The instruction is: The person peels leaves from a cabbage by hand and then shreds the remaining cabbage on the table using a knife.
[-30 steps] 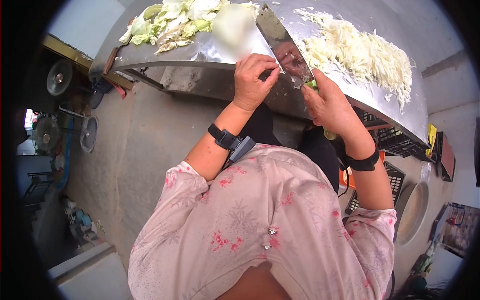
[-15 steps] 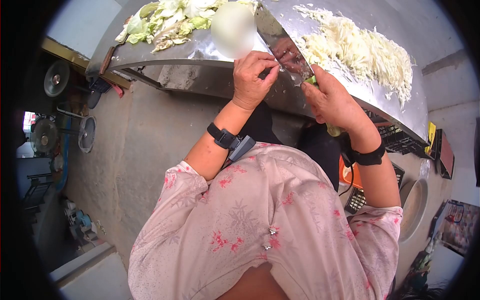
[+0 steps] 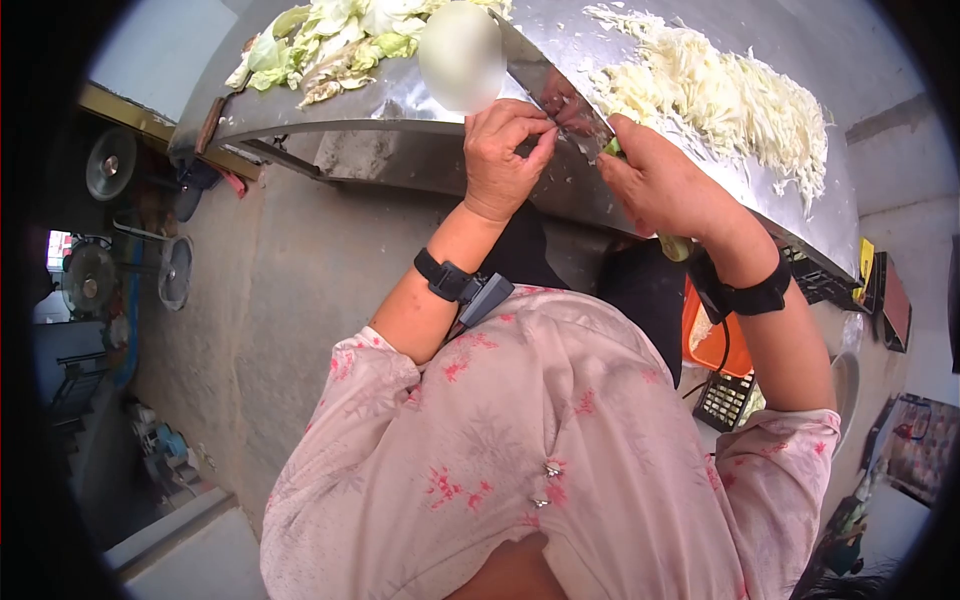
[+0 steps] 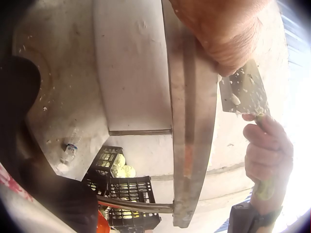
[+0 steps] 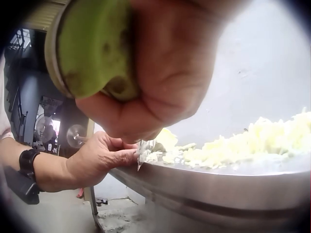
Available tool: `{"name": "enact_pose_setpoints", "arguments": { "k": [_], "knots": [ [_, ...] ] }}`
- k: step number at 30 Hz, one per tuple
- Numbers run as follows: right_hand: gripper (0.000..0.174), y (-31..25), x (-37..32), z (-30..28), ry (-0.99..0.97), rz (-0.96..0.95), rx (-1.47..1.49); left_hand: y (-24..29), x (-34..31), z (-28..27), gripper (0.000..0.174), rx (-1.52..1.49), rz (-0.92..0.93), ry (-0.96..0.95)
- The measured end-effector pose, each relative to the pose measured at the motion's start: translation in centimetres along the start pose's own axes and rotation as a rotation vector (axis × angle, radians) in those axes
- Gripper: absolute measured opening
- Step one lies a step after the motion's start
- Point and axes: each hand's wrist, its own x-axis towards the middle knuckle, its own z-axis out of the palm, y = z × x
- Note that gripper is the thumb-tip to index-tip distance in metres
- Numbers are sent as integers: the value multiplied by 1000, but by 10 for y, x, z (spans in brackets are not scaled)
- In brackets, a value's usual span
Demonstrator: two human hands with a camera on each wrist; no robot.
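A broad knife (image 3: 538, 68) with a green handle (image 5: 92, 51) is gripped by my right hand (image 3: 675, 185); its blade slants up and left over the metal table. In the head view a pale round cabbage (image 3: 462, 58), blurred, lies left of the blade. My left hand (image 3: 502, 160) holds its near side at the table edge, fingers bent and thumb close to the blade; the exact contact is partly hidden. Pale bits cling to the blade (image 4: 243, 90) in the left wrist view. Shredded cabbage (image 3: 725, 95) lies in a long heap right of the knife.
Loose cabbage leaves (image 3: 345, 45) lie at the table's left. The curved metal table edge (image 3: 400, 127) runs in front of the body. Black crates (image 4: 129, 194) stand below at the right, with an orange container (image 3: 715, 335) near the right forearm.
My right hand and forearm have shifted right and slightly up with the knife handle, and the blade has moved slightly left. The round cabbage sits slightly further left; my left hand has barely moved.
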Motion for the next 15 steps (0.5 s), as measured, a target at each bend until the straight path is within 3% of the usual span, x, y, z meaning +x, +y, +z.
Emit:
{"name": "enact_pose_setpoints", "arguments": {
  "k": [3, 9, 15],
  "knots": [
    [17, -3, 12, -2, 2, 11, -20, 0, -1, 0, 13, 12, 2, -5],
    [20, 9, 15, 3, 137, 58, 224, 2, 2, -5, 9, 21, -9, -48],
    [15, 33, 15, 2, 101, 78, 427, 6, 7, -8, 9, 37, -26, -93]
  ]
}}
